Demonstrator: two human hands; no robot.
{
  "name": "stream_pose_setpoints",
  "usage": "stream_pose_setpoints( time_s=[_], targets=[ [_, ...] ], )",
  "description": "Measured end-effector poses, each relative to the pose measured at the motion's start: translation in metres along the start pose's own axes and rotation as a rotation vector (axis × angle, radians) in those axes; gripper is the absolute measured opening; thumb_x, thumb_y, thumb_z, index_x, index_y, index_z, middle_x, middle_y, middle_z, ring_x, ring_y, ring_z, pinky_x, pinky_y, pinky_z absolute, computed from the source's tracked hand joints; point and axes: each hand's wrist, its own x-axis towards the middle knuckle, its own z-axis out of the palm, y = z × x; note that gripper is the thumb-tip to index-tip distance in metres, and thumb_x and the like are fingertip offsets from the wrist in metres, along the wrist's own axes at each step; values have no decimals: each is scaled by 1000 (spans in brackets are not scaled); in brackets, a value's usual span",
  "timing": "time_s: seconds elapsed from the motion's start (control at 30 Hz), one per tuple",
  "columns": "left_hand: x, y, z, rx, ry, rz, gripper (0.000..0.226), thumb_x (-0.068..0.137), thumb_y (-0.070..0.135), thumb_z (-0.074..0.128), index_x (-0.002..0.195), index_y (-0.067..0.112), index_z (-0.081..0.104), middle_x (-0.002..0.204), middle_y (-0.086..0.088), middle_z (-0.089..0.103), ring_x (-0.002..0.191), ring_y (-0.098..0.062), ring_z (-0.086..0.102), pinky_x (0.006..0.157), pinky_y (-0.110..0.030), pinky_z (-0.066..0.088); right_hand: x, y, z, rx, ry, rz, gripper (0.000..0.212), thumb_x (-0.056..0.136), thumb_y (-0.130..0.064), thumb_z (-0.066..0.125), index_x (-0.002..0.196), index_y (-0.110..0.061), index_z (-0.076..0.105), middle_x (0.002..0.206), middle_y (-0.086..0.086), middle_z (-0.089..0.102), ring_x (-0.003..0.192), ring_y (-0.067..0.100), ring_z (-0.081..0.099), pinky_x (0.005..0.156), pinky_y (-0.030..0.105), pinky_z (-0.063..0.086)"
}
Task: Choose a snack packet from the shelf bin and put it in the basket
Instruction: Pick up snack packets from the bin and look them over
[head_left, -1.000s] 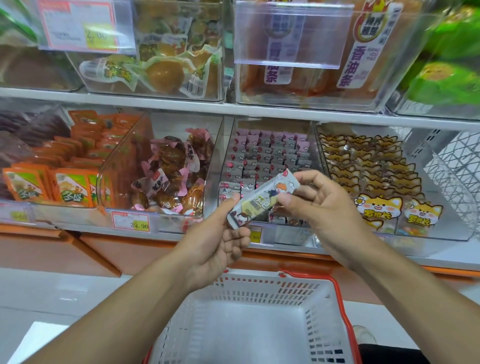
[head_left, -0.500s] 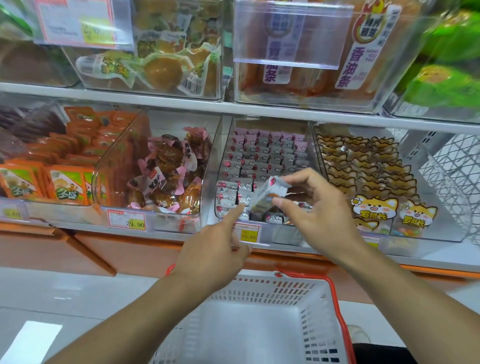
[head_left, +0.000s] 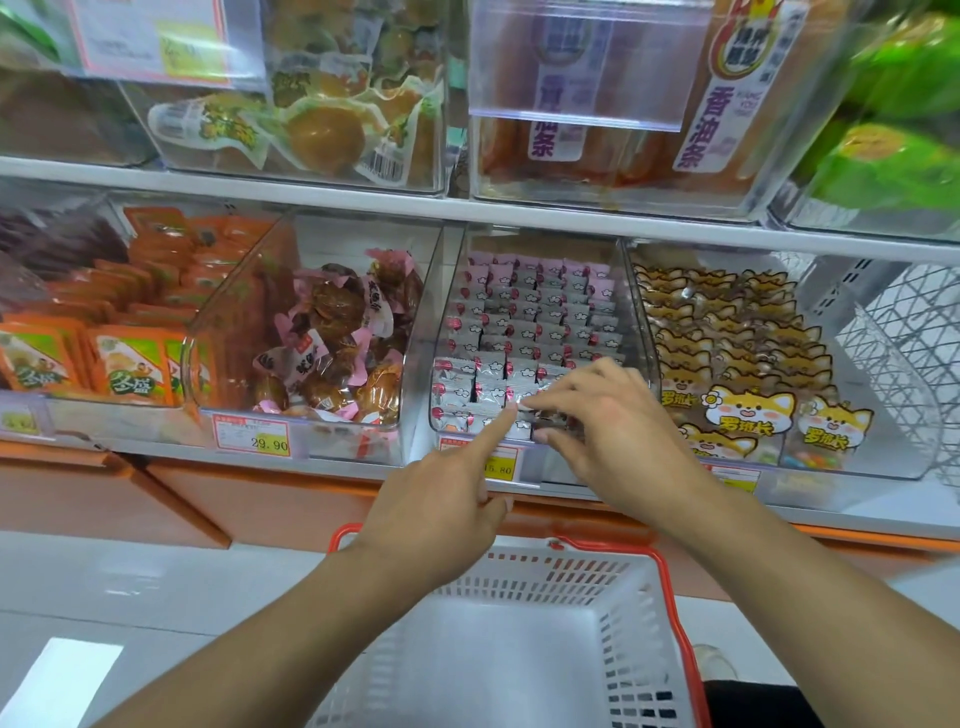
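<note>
The right hand is reaching into the clear shelf bin, its grip spread loosely over the front row of pink-and-silver snack packets, clasping none that I can tell. The left hand is pointing one finger at them, other fingers curled. The white basket is sitting below, nothing visible inside.

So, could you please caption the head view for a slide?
Both hands reach into a clear shelf bin of small packets above an empty basket.
</note>
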Motion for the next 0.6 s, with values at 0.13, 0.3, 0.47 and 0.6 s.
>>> stream_pose_setpoints(
  time_s=[0.13, 0.3, 0.47, 0.6],
  targets=[
    [1, 2, 1, 68, -33, -14, 95, 98, 42, 58, 149, 57, -21, 84, 10, 64, 74, -12, 62, 63, -32, 54, 0, 1, -2, -130, -45, 93, 24, 95, -45, 64, 116, -38, 72, 96, -14, 63, 92, 11, 37, 80, 30, 25],
    [3, 6, 3, 69, -72, -45, 96, 97, 45, 60, 149, 57, -20, 81, 7, 70, 73, -13, 66, 73, -38, 60, -1, -3, -4, 107, 121, 180, 8, 98, -30, 63, 93, -32, 68, 90, -20, 61, 92, 9, 50, 84, 33, 36],
    [5, 3, 4, -117, -77, -53, 90, 95, 42, 63, 153, 59, -4, 76, 12, 71, 69, -6, 66, 71, -34, 60, -2, -9, -23, 640, 502, 346, 10, 99, -22, 63, 93, -30, 66, 93, -15, 70, 87, 2, 65, 72, 15, 48],
    [9, 7, -5, -833, 69, -148, 55, 96, 41, 65, 146, 46, 42, 80, 17, 73, 72, -2, 70, 66, -21, 52, -3, -12, -36, 1062, 600, 598, 12, 100, -15, 62, 89, -18, 67, 81, -6, 73, 73, 4, 67, 65, 20, 53]
  ],
)
